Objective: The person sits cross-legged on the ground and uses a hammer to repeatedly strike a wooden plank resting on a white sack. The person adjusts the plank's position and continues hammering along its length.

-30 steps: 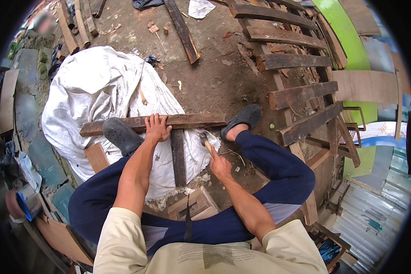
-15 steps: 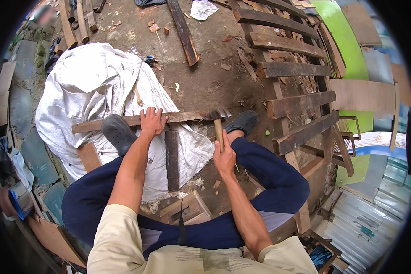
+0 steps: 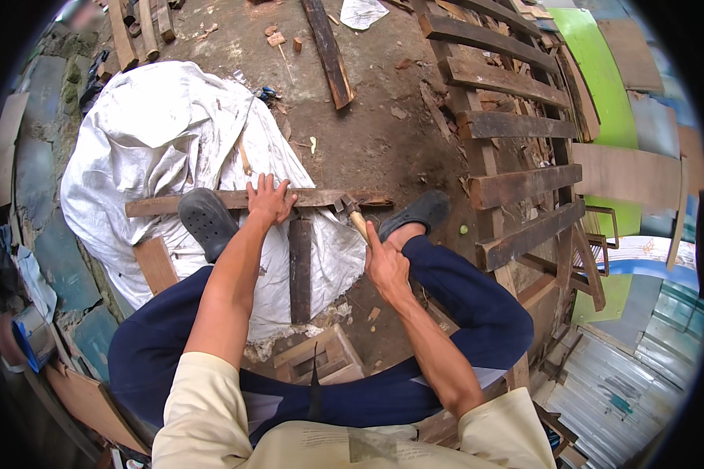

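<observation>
A long wooden plank [image 3: 203, 202] lies crosswise before me on a white sheet [image 3: 149, 117]. My left hand [image 3: 271, 200] presses on the plank with its fingers spread. My right hand [image 3: 386, 263] is wrapped round the wooden handle of a claw hammer [image 3: 357, 220]. The hammer's head is at the plank, right of my left hand; whether it touches the wood I cannot tell. My left clog [image 3: 206, 223] rests on the plank's left part, and the right clog [image 3: 419, 215] is just beyond its right end. Below the plank lies a short dark board [image 3: 299, 273].
A slatted pallet-like wooden frame [image 3: 516, 129] stretches along the right. Another dark beam [image 3: 328, 55] lies on the dirt floor ahead. A small wooden frame [image 3: 321, 356] sits between my legs. Corrugated metal sheets [image 3: 610, 383] are at lower right, and loose sticks [image 3: 145, 31] at upper left.
The hammer head has moved left and nearer along the plank, and its handle now slants. My right hand follows it slightly. My left hand stays on the plank, its fingers more spread.
</observation>
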`<state>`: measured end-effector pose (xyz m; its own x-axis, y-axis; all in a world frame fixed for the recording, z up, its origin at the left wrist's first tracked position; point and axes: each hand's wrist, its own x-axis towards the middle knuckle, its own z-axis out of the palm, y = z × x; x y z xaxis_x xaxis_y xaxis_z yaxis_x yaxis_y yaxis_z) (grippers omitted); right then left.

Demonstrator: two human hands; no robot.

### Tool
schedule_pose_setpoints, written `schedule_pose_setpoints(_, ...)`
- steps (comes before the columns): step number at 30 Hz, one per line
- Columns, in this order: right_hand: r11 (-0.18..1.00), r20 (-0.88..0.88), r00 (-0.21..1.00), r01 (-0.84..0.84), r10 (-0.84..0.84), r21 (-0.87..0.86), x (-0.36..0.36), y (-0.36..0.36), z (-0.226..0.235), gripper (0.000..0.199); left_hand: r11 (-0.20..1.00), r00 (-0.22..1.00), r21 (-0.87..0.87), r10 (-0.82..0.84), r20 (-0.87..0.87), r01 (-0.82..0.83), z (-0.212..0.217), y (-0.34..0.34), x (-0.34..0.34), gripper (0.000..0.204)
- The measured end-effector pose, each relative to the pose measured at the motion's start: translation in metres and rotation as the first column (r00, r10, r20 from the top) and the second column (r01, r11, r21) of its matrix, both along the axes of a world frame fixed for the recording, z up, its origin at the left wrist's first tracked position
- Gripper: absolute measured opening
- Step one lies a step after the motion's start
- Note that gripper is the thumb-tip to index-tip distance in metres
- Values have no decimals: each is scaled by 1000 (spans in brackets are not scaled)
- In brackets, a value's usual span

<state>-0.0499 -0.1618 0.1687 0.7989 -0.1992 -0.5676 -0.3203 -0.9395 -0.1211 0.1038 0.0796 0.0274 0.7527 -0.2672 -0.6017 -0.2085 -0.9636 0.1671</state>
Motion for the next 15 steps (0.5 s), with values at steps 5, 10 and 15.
schedule_pose_setpoints(5, 983, 255, 949, -175, 185, -59, -8, 11, 18, 61, 1000, 998, 1, 20, -58, -20, 6, 2, 6, 63)
schedule_pose_setpoints(10, 869, 207, 845, -493, 492, -53, -3, -22, 1, 71, 1000, 995, -21, 20, -96, -22, 10, -1, 8, 63)
schedule_pose_setpoints(15, 916, 162, 903, -380, 397, -128, -6, 16, -18, 72, 999, 995, -27, 22, -94, -24, 10, -2, 8, 63)
